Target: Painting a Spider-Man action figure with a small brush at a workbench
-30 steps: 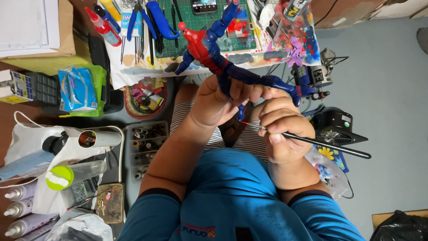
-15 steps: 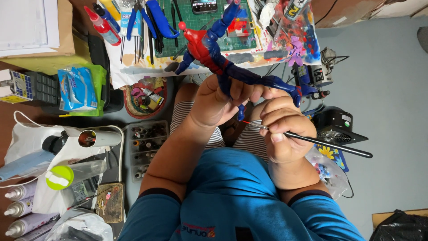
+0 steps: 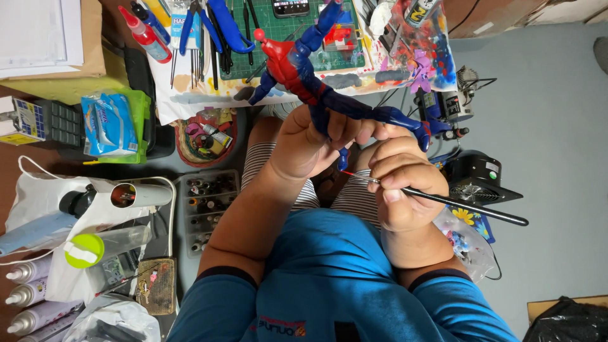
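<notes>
Unmoved figure, brush tip hidden

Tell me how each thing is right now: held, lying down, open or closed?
Left hand: gripping the figure.
Red and blue figure: held up, tilted.
Right hand: pinching the brush.
Paintbrush: held, tip at the figure.
Compartment box: open.
Blue pliers: lying on the table.

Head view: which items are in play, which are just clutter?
In use:
- left hand gripping the red and blue figure
- right hand holding the thin paintbrush, tip at the figure

Lying about:
- blue pliers
- wet wipes pack
- spray cans
- small black fan
</notes>
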